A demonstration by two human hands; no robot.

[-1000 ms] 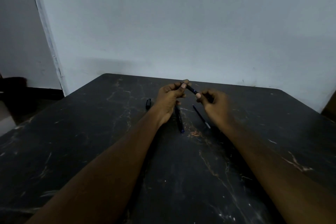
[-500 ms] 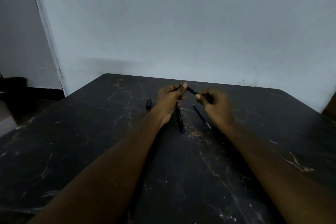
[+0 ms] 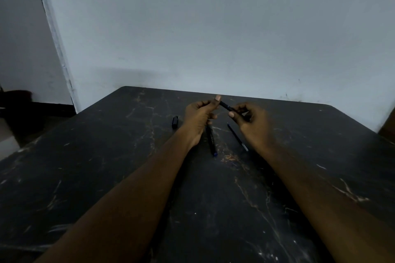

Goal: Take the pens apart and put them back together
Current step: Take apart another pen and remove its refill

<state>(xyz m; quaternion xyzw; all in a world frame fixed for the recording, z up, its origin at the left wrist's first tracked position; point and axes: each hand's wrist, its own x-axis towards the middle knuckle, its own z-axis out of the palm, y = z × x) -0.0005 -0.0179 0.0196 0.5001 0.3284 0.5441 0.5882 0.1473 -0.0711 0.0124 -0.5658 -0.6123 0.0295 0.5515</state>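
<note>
Both hands hold one dark pen part (image 3: 227, 106) up above the far middle of the table. My left hand (image 3: 199, 116) pinches its left end with thumb and fingers. My right hand (image 3: 252, 120) grips its right end, fingers curled around it. Below the hands a dark pen barrel with a blue tip (image 3: 211, 140) lies on the black marbled table (image 3: 213, 198). To its right lies a thin ink refill (image 3: 237, 137). A short black cap (image 3: 174, 122) rests left of my left hand.
The table's far edge meets a pale wall (image 3: 213, 28). A white door frame (image 3: 55, 38) and a dark floor corner are at the left. A brown object (image 3: 388, 126) shows at the right edge.
The hands have shifted only slightly on the held part; my left thumb has risen a little. The parts on the table have not moved.
</note>
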